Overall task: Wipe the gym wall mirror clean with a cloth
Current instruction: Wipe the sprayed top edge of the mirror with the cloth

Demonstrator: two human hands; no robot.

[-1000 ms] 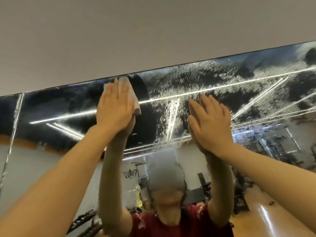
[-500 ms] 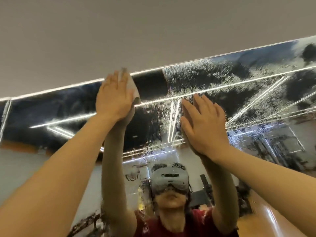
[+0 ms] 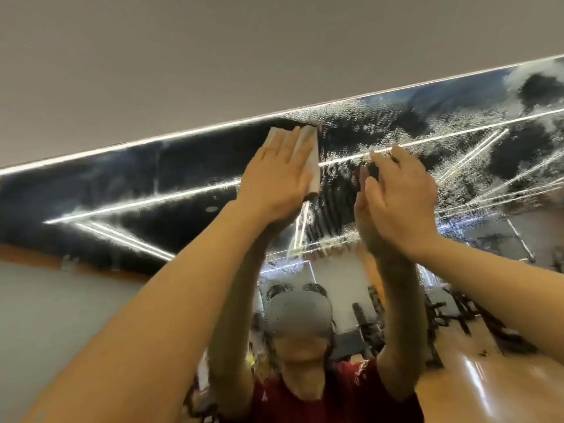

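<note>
As the left hand (image 3: 274,181), fingers together, presses the cloth (image 3: 312,166) further right along the mirror (image 3: 122,178) top, spray (image 3: 366,117) remains beyond.

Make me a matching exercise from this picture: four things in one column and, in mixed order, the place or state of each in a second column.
1. left hand
2. right hand
3. cloth
4. droplets

A. white, near the mirror's top edge
B. cover the mirror right of both hands
C. bare, fingers straight, holds nothing
D. presses the cloth flat

Pairs: 1-D, 2-C, 3-A, 4-B
</note>
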